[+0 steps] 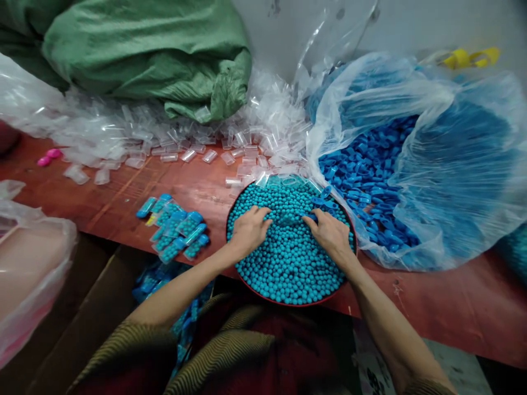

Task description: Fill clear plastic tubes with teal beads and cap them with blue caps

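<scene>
A round red-rimmed container point(288, 269) full of small teal balls stands at the table's front edge. My left hand point(250, 231) is over its left side, thumb and fingers curled close together near a hollow in the balls; what they hold, if anything, is too small to make out. Over the right side, my right hand point(328, 231) pinches a small blue cap point(312, 217) between thumb and fingers. A few more blue caps point(325, 202) lie on the balls at the upper right. Clear plastic tubes point(290, 180) rest along the back rim.
Filled tubes with blue caps point(177, 227) lie left on the red table point(444, 307). Loose clear tubes point(164, 131) and a green sack point(144, 49) are behind. An open plastic bag point(457, 164) of blue caps lies right. Pink pieces point(49, 157) sit far left.
</scene>
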{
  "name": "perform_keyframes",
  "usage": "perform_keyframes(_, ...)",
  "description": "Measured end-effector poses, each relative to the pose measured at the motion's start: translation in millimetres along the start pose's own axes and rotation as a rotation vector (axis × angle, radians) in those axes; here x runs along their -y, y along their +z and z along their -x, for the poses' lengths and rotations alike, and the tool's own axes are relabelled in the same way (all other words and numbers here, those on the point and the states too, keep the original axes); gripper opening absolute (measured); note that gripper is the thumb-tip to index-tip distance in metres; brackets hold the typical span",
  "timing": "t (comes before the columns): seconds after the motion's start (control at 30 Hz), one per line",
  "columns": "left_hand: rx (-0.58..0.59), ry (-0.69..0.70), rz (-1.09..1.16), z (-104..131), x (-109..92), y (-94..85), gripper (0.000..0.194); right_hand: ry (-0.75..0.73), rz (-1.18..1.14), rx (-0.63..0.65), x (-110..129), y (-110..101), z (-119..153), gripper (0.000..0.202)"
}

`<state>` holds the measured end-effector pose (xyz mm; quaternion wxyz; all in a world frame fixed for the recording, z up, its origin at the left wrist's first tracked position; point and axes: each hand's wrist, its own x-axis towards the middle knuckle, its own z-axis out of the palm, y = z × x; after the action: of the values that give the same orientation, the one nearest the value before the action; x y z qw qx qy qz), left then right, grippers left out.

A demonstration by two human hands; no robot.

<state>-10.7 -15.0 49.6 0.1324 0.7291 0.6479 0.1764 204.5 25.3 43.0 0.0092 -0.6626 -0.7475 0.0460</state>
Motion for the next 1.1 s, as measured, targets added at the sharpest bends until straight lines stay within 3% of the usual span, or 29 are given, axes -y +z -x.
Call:
perform_keyframes(0.17, 0.128, 0.068, -0.033, -17.8, -22.3, 23.3, 0.031, -0.07, -0.126, -0.069, -14.4, 3.9, 1.7, 0.032)
perform_keyframes(0.37, 0.185, 0.087, -0.063, -12.1, -27.9, 31.7, 0.028, -0.282, -0.194, -0.209, -8.6, 22.9, 2.6, 0.044)
perform_keyframes(0.53, 0.219, 0.072, -0.051, -10.8, -32.1, 35.1, 0.025, -0.41, -0.158, -0.186, -15.9, 30.4, 11.4, 0.026)
perform_keyframes(0.7, 0.188, 0.123, 0.082, -11.1, -28.6, 28.9, 0.021, -0.302, -0.219, -0.213, -16.0, 17.1, 16.5, 0.029)
perform_keyframes(0.9, 0.28, 0.039, 0.348, -17.1, -21.2, 26.1, 0.017, -0.453, -0.258, -0.107, 3.0, 9.9, 20.5, 0.037)
perform_keyframes(1.0, 0.291, 0.019, 0.479, -18.7, -16.3, 24.7, 0.013, -0.46, -0.402, -0.061, -2.8, 12.5, 19.6, 0.035)
perform_keyframes(1.1, 0.305, 0.028, 0.551, -17.9, -14.2, 23.6, 0.013, -0.372, -0.633, -0.099, -4.8, 9.4, 18.5, 0.028)
